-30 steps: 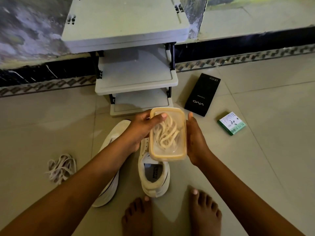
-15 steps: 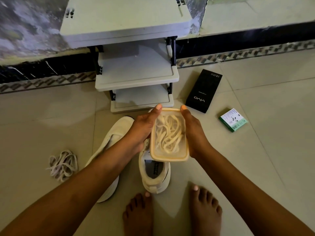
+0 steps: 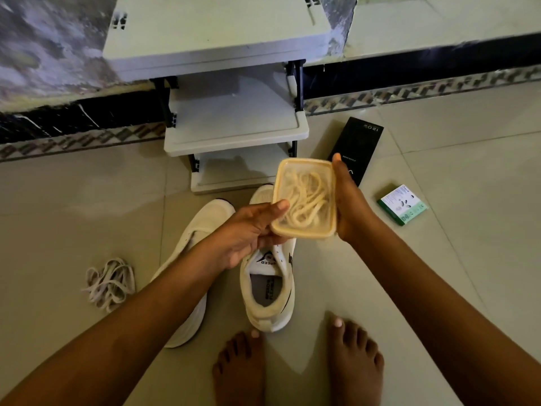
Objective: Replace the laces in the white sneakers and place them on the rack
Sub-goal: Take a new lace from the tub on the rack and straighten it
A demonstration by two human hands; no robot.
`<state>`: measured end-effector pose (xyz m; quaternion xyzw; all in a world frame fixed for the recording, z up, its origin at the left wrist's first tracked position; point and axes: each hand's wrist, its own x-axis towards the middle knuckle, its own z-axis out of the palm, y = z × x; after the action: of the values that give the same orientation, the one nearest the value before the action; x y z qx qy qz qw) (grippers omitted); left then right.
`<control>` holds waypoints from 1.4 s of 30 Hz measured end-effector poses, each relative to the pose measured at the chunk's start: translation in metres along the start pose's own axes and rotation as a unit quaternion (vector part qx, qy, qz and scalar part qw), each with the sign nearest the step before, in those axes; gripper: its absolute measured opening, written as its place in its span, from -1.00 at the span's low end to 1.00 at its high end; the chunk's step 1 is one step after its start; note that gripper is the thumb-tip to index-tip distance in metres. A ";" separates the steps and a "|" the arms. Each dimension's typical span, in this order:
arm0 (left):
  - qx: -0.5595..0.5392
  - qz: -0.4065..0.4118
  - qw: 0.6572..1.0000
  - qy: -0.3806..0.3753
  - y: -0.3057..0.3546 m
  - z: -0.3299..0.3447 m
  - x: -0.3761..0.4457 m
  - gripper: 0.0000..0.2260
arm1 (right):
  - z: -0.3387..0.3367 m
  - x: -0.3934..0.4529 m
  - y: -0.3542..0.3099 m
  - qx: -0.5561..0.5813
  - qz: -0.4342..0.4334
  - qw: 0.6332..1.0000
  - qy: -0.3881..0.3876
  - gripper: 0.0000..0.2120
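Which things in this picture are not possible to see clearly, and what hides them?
- Left sneaker, head view: left forearm covers its middle.
- Right sneaker: front part hidden behind the container and left hand.
- Black box: its lower end is behind the right hand.
- Green box: print too small.
- Rack: top cut off by the picture's edge.

Both hands hold a lidded container (image 3: 304, 197) of cream laces (image 3: 306, 197), left hand (image 3: 248, 232) at its near-left corner, right hand (image 3: 349, 209) along its right side, above 2 white sneakers (image 3: 270, 291) near the rack (image 3: 234, 127).
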<state>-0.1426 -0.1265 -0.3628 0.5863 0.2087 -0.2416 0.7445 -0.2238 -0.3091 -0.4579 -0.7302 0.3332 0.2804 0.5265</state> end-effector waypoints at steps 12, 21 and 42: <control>0.024 0.097 0.990 0.097 0.003 -0.006 0.008 -0.84 | 0.022 0.001 -0.155 0.157 -0.223 0.955 -0.119 -0.64; 0.042 0.128 0.982 0.132 0.043 -0.018 0.004 -0.87 | 0.027 0.007 -0.190 0.115 -0.299 0.940 -0.121 -0.56; 0.040 0.166 0.962 0.211 0.125 -0.050 0.097 -0.88 | 0.026 0.072 -0.209 -0.546 -0.515 0.656 0.077 -0.31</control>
<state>0.0090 -0.0644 -0.3351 0.6798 0.2508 0.0063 0.6891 -0.0172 -0.2508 -0.3981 -0.9600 -0.2696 0.0384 0.0657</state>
